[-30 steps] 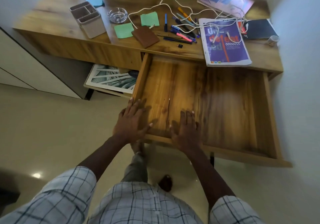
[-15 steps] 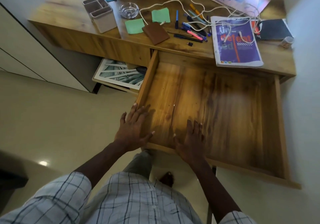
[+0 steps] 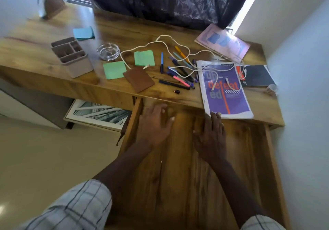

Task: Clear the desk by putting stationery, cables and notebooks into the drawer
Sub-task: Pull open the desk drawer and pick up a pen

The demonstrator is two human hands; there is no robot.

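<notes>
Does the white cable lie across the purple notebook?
Yes, two ends of the white cable rest on the purple notebook's cover.

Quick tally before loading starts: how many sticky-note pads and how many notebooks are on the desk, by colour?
Green square sticky-note pads: 2
Blue square sticky-note pad: 1
Purple soft-cover notebook: 1
Pink soft-cover notebook: 1
Dark, near-black notebook: 1
Small brown leather-look notebook: 1
Total: 7

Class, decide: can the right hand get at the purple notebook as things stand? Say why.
Probably yes. The right hand is open over the drawer, fingertips at the near corner of the purple notebook, nothing between; a white cable lies across its top.
</notes>
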